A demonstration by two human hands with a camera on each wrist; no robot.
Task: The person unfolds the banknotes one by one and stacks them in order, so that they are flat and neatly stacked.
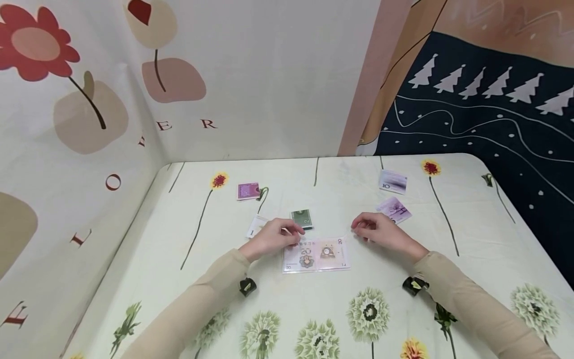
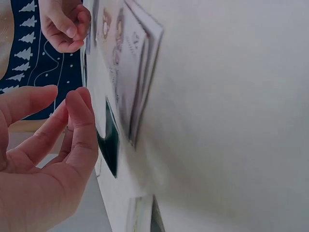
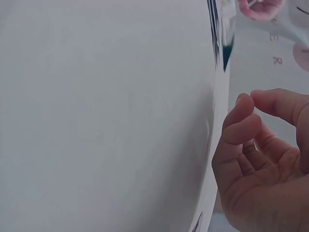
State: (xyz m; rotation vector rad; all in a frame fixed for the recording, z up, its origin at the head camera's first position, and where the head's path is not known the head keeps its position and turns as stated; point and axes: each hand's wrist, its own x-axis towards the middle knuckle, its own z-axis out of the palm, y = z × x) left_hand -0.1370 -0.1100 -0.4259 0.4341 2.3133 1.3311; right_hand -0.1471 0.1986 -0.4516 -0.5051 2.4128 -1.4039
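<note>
A pale pink banknote [image 1: 327, 262] printed with 20 lies in front of me, and the left wrist view shows it as a small layered stack [image 2: 126, 72]. My left hand [image 1: 274, 237] hovers over its upper left corner, hiding that part, with fingers bent, thumb apart and nothing between them. Just beyond lies a small green note [image 1: 302, 218] marked 2. A whitish note [image 1: 254, 227] marked 1 is partly covered by my left hand. To the right, my right hand [image 1: 381, 232] has loosely curled fingers, thumb tip close to the index finger, holding nothing. It overlaps a purple note [image 1: 395, 209].
Farther back are a magenta note [image 1: 248, 191] on the left and a bluish note [image 1: 393, 182] marked 10 on the right. All lie on a flower-patterned tablecloth [image 1: 341, 199]. Printed curtains [image 1: 269, 80] hang behind and to the left.
</note>
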